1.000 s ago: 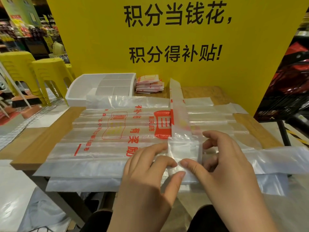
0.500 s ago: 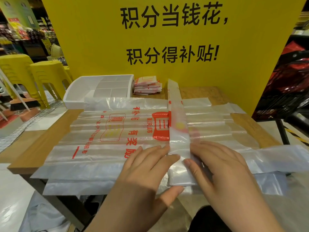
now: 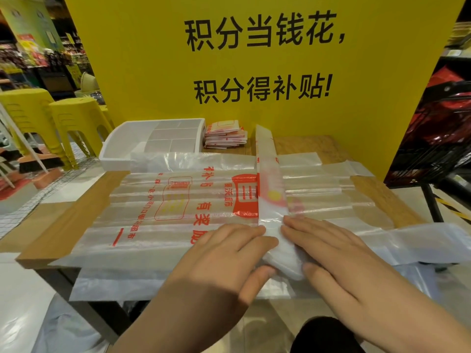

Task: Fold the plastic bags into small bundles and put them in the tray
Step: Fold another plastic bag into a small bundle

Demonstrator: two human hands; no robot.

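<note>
The left hand (image 3: 229,256) and right hand (image 3: 331,250) pressed straight fingers flat on the narrow translucent plastic bag strip (image 3: 267,174) at six o'clock. Easing off could let its slick fold spring open. The white divided plastic tray (image 3: 114,149) sat at eleven o'clock.

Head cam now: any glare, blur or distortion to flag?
Head view: wide-angle stretch leans the yellow stools and splays the yellow board sides; soft glare streaks on the flat plastic bags; left hand and right hand show no clear motion blur; shop shelves dim, soft.

We see thin, glossy, translucent plastic bags (image 3: 178,200) on a matt wooden bench (image 3: 382,192), beside a smooth white plastic tray (image 3: 122,138).
</note>
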